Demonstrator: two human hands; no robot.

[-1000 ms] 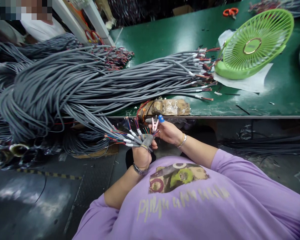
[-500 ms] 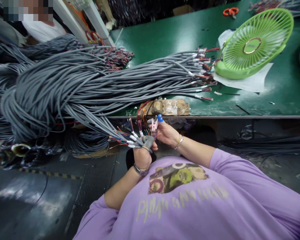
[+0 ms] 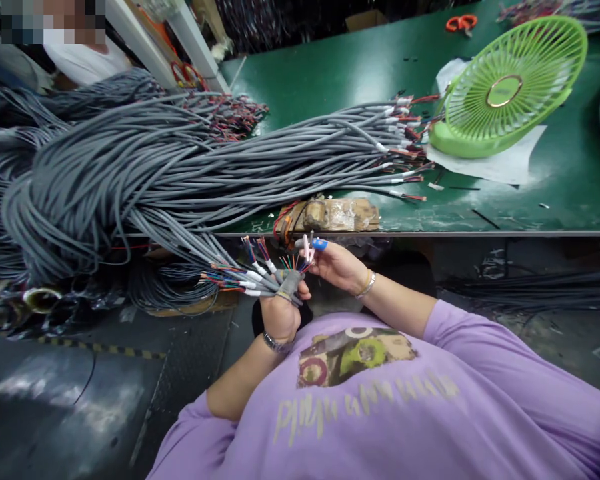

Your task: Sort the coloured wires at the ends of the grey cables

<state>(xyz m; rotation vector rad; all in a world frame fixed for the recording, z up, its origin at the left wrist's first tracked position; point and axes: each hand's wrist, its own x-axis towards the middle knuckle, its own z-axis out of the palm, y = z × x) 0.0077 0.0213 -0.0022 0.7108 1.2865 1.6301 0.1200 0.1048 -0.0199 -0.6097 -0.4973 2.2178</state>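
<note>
**Grey cable ends fanned in the left hand**

Stripped ends of grey cables (image 3: 253,279) gathered just below the front edge of the green table (image 3: 330,73), their coloured inner wires (image 3: 291,261) splayed upward like a small brush. Clenched around them, low and central: left hand (image 3: 280,312), fist closed on the bunch, a grey wrap on one finger, a watch at the wrist. Just to the right and touching the wire tips: right hand (image 3: 337,267), thumb and forefinger pinched on a small pink tool (image 3: 307,248), a blue cap (image 3: 320,244) on one fingertip, a bangle at the wrist.

Trailing left and up from the fist: the same cables, merging into a thick grey bundle (image 3: 105,180) draped over the table edge and spread across the bench, with far ends of red and white wires lying near a green fan (image 3: 510,83). Fan tilted on white paper (image 3: 500,163) at the right of the table. Brown taped block (image 3: 337,215) on the table's front edge, just above the hands. Orange scissors (image 3: 461,24) far back. Another person in a white top (image 3: 85,53) at upper left, behind the cable heap.
</note>
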